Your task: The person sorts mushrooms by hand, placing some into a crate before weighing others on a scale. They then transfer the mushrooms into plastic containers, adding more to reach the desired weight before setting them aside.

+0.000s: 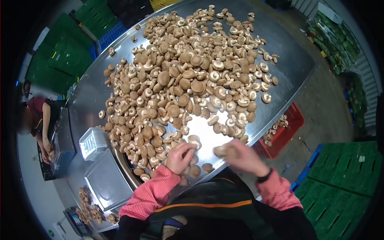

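A big heap of brown-capped shiitake mushrooms covers much of the steel table. At the near edge of the heap, my left hand pinches a shiitake mushroom between thumb and fingers. A few loose mushrooms lie beside and below that hand. My right hand, smeared by motion, is over the table's near edge, its fingers closed around another mushroom. Bright glare lies on the bare steel between the hands and the heap.
A red crate holding mushrooms stands below the table's right edge. Clear plastic trays and a metal rim are at left, with ginger lower down. Green crates are stacked at right. Another person works at far left.
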{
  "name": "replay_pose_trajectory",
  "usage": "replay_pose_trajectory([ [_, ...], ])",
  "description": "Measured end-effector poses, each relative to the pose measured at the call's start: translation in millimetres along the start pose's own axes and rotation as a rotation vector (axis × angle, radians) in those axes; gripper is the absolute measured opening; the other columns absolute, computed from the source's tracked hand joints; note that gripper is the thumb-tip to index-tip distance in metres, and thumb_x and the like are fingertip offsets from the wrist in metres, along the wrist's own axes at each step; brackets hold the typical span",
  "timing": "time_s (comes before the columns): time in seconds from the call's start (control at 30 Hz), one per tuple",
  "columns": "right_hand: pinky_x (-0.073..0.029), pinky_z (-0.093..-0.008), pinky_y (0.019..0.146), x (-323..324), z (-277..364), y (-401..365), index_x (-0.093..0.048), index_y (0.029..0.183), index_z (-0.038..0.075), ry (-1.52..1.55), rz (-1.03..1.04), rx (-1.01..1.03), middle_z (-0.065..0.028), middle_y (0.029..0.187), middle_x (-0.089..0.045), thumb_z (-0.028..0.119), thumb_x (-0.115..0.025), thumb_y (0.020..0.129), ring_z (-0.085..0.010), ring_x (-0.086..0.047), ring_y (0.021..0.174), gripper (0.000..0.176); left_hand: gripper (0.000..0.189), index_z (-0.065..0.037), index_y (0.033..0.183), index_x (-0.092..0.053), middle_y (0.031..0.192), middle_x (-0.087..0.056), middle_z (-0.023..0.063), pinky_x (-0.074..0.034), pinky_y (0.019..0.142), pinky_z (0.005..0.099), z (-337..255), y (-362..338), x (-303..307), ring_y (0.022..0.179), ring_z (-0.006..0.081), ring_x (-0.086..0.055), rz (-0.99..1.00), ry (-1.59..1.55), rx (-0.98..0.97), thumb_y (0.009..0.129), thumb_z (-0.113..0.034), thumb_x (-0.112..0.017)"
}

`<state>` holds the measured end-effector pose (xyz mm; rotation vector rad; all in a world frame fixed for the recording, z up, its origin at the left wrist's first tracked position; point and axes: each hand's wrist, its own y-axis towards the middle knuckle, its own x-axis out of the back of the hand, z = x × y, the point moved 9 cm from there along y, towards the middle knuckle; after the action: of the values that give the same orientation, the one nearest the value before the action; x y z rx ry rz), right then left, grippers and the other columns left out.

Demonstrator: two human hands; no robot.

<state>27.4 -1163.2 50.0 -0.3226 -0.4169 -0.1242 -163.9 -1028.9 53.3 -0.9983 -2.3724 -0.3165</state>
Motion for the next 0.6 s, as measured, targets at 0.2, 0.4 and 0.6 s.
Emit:
replay_pose_trajectory([
  [0.2, -0.054, -0.0372, 0.078, 201, -113, -68, -0.055, 0.124, 0.012, -0.371, -0.445, -0.34, -0.0141, 0.107, -0.061, 0.02, -0.079, 0.076, -0.0279, -0.066, 0.09, 0.054, 0.05, -0.008, 0.13, -0.059, 0.126, -0.058, 0.0171, -0.042, 0.102, 0.0449, -32, 103, 19, 0.119, 0.0374, -0.052, -0.097, 0.282, -0.391, 0.082, -0.013, -0.07],
  [0.4, -0.05, -0.0442, 0.086, 182, -36, 38, -0.048, 0.138, 0.008, -0.662, -0.45, 0.007, -0.0205, 0.114, -0.058, 0.029, -0.08, 0.076, -0.0402, -0.059, 0.104, 0.073, 0.085, -0.027, 0.149, -0.041, 0.155, -0.036, 0.0125, -0.024, 0.114, 0.0643, -25, 230, 18, 0.144, 0.0374, -0.029, -0.068, 0.773, -0.257, 0.076, -0.054, -0.075],
  [0.6, -0.049, -0.0468, 0.087, 136, 71, 231, -0.047, 0.141, 0.008, -0.674, -0.434, 0.375, -0.0201, 0.11, -0.058, 0.046, -0.072, 0.085, -0.0376, -0.06, 0.103, 0.072, 0.081, -0.041, 0.151, -0.034, 0.159, -0.029, 0.0065, -0.034, 0.108, 0.0627, 41, 255, 54, 0.144, 0.0328, -0.032, 0.194, 0.967, 0.111, 0.08, -0.073, -0.061],
])
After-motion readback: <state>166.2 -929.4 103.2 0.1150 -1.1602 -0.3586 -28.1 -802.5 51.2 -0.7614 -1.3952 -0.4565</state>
